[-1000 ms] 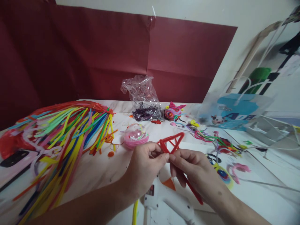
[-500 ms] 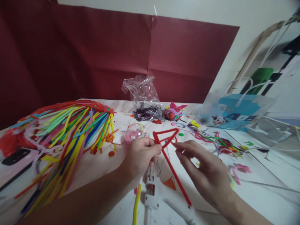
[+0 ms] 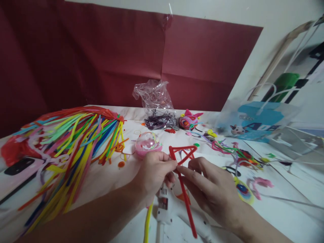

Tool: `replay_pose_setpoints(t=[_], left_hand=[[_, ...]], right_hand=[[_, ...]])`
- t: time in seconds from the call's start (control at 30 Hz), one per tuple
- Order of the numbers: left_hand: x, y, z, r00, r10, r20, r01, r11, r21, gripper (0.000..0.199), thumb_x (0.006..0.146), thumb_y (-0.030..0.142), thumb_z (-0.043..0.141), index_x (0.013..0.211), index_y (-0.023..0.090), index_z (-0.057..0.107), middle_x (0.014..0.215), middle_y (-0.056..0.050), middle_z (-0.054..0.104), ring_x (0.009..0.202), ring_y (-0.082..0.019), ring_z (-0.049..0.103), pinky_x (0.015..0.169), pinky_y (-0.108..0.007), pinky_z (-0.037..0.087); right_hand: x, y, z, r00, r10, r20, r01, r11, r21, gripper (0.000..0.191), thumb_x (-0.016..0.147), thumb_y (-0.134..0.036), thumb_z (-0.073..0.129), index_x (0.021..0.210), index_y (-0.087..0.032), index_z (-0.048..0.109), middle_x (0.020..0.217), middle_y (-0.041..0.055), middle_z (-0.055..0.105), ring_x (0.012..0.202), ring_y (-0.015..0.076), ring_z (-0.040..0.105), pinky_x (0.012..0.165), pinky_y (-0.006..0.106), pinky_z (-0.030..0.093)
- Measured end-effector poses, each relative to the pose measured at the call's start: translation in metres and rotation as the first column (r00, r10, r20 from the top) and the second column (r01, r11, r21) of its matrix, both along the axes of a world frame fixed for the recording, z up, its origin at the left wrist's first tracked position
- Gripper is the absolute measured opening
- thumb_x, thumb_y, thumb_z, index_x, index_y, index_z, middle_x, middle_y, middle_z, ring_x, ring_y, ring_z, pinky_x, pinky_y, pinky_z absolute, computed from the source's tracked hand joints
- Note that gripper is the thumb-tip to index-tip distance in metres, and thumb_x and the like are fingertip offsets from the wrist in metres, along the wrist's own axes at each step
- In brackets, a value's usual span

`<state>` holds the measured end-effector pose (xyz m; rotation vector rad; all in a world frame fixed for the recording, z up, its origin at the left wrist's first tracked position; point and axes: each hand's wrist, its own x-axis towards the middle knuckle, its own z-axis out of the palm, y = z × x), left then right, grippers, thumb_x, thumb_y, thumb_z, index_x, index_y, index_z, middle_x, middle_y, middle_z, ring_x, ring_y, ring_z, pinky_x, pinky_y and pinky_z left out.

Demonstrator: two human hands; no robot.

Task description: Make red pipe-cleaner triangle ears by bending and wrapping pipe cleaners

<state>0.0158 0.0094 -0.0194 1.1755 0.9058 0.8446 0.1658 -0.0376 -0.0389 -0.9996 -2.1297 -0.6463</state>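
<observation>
A red pipe cleaner [image 3: 186,202], bent into a triangle at the top with a long tail hanging down, is pinched between the thumb and fingers of my left hand [image 3: 154,173]. My right hand [image 3: 212,190] closes on the same pipe cleaner just beside the left fingertips, where the strands cross. A white glue gun [image 3: 164,212] lies on the table below both hands, partly covered by the pipe cleaner and my right hand. Beside it runs a yellow pipe cleaner [image 3: 148,222]. A clear and pink plastic ball [image 3: 146,143] sits just behind my left hand.
Many coloured pipe cleaners [image 3: 83,148] spread over the left side, near a pink phone [image 3: 25,172]. At the back stand a clear plastic bag [image 3: 158,104] and a pink fuzzy figure [image 3: 188,120]. Tangled pipe cleaner pieces [image 3: 243,157] and a blue-printed bag [image 3: 258,121] are on the right.
My right hand has moved left to meet the left fingertips and has closed on the pipe cleaner. The long red tail has swung down and slightly left.
</observation>
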Motion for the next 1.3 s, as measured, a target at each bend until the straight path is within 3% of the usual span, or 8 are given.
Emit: replay_pose_setpoints(t=[0.17,0.37,0.63,0.87,1.07,1.17,1.3], left_hand=[[0.0,0.0,0.001,0.999,0.002,-0.035,-0.001,1.0,0.019,0.018,0.071,0.017,0.052,0.054,0.016,0.046,0.038,0.004,0.048,0.033,-0.006,0.04,0.035,-0.018,0.031],[0.003,-0.002,0.002,0.986,0.001,-0.168,0.024,0.988,0.15,0.017,0.071,0.015,0.052,0.055,0.017,0.045,0.037,0.005,0.048,0.033,-0.006,0.042,0.035,-0.016,0.032],[-0.001,-0.005,-0.006,0.948,-0.046,-0.315,0.126,0.962,0.241,0.005,0.067,0.014,0.049,0.063,0.017,0.052,0.046,0.005,0.051,0.04,-0.008,0.048,0.039,-0.018,0.036],[-0.001,-0.01,-0.007,0.886,-0.047,-0.461,0.204,0.933,0.296,0.008,0.068,0.021,0.05,0.061,0.018,0.05,0.045,0.005,0.05,0.038,-0.009,0.046,0.037,-0.019,0.03],[0.0,-0.01,-0.007,0.901,-0.071,-0.429,0.212,0.933,0.291,0.011,0.069,0.027,0.052,0.064,0.017,0.051,0.045,0.005,0.048,0.039,-0.01,0.046,0.037,-0.019,0.031],[0.0,-0.009,-0.009,0.887,-0.12,-0.446,0.258,0.93,0.263,0.008,0.068,0.024,0.051,0.065,0.017,0.053,0.046,0.004,0.048,0.039,-0.01,0.048,0.037,-0.019,0.035],[-0.002,-0.01,-0.009,0.872,-0.157,-0.463,0.298,0.921,0.249,0.006,0.068,0.021,0.048,0.066,0.017,0.053,0.05,0.004,0.05,0.043,-0.011,0.053,0.038,-0.018,0.037]], right_hand=[[-0.001,0.0,0.001,1.0,-0.006,0.011,0.006,1.0,0.009,0.021,0.085,-0.013,0.048,0.1,-0.012,0.062,0.069,0.0062,0.054,0.054,0.0145,0.049,0.044,0.023,0.038],[0.0,-0.001,0.002,0.999,0.03,-0.033,-0.03,1.0,-0.008,0.019,0.084,-0.011,0.044,0.094,-0.013,0.061,0.066,0.0061,0.056,0.054,0.0153,0.051,0.044,0.024,0.04],[-0.004,-0.003,0.003,0.959,0.046,-0.281,-0.086,0.988,-0.131,0.011,0.08,-0.009,0.05,0.083,-0.016,0.058,0.07,0.0057,0.054,0.061,0.017,0.051,0.05,0.027,0.041],[-0.002,-0.007,0.014,0.932,0.025,-0.36,-0.1,0.977,-0.19,0.009,0.079,-0.009,0.052,0.081,-0.016,0.058,0.083,0.0085,0.054,0.077,0.0216,0.052,0.061,0.034,0.043],[-0.001,-0.006,0.017,0.871,0.041,-0.489,-0.244,0.9,-0.36,0.01,0.08,-0.013,0.054,0.086,-0.019,0.058,0.087,0.007,0.057,0.084,0.0213,0.054,0.068,0.031,0.046],[-0.002,-0.009,0.02,0.833,0.025,-0.553,-0.326,0.83,-0.453,0.01,0.079,-0.013,0.052,0.075,-0.019,0.058,0.088,0.0062,0.058,0.085,0.0204,0.055,0.071,0.03,0.046],[0.001,-0.008,0.02,0.721,-0.121,-0.682,-0.426,0.698,-0.575,0.011,0.078,-0.016,0.052,0.07,-0.019,0.058,0.079,0.0042,0.058,0.08,0.02,0.056,0.062,0.028,0.047]])
